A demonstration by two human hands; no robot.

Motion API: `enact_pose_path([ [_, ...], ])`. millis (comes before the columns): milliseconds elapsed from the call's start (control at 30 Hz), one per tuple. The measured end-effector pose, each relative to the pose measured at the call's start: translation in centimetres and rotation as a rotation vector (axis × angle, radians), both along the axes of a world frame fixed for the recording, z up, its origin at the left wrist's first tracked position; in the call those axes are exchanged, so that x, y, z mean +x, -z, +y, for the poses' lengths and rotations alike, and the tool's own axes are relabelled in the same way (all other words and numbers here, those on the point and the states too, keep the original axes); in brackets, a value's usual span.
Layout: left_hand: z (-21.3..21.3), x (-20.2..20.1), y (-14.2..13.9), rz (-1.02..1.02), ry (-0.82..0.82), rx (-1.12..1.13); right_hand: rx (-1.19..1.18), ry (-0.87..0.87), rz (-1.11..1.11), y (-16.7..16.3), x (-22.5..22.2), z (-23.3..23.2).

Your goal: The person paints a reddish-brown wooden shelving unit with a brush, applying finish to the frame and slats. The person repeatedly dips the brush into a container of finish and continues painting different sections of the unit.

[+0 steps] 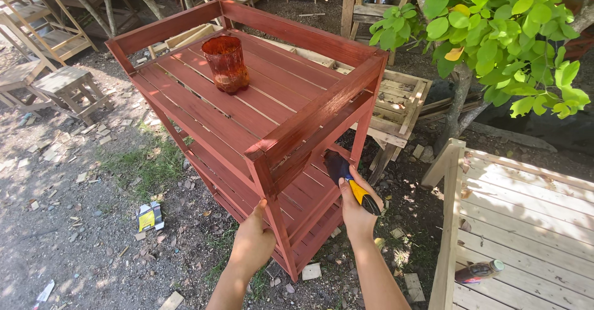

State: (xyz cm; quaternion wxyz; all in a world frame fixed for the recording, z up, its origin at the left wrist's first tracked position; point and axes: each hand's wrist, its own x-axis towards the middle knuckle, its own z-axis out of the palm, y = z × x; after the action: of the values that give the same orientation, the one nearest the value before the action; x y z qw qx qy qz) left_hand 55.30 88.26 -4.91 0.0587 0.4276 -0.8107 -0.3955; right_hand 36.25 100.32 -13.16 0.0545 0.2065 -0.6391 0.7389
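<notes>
Your right hand (357, 210) grips a yellow-handled paintbrush (349, 182), bristles in under the near right corner rail of the red-stained wooden rack (272, 109). Your left hand (252, 243) clasps the near corner leg; keep it firm there. Work the stain along the grain. The stain-coated jar (226, 64) stands on the top shelf, toward its far edge.
</notes>
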Motion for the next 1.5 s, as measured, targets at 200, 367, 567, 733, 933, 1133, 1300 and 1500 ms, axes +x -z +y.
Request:
enact_pose_path([
  [200,-0.8,-0.2,1.3,-0.091,0.047,0.008,-0.022,-0.042,0.105,-0.7,5.9,-1.8],
  [367,-1.9,-0.1,2.7,0.109,0.226,-0.254,0.007,-0.157,-0.095,-1.6,8.7,1.0],
  [567,-0.5,0.3,1.9,-0.064,0.265,-0.158,0.048,-0.101,-0.137,-1.7,7.9,-0.2],
  [733,0.6,0.3,0.9,-0.130,0.288,-0.036,0.016,-0.061,-0.091,-0.8,5.1,-1.3],
  [933,1.8,-1.9,1.9,0.069,0.288,-0.079,-0.084,-0.070,-0.087,0.5,1.5,-2.0],
  [1133,3.1,-6.2,3.2,0.175,0.340,-0.288,-0.034,-0.100,-0.136,1.0,-3.0,-2.4],
  [1300,3.2,-8.9,4.3,0.139,0.301,-0.307,-0.045,-0.143,-0.083,1.1,-5.8,-2.6],
  [1500,3.2,-11.1,5.8,0.043,0.254,-0.239,-0.017,-0.144,-0.124,1.0,-10.0,-2.9],
])
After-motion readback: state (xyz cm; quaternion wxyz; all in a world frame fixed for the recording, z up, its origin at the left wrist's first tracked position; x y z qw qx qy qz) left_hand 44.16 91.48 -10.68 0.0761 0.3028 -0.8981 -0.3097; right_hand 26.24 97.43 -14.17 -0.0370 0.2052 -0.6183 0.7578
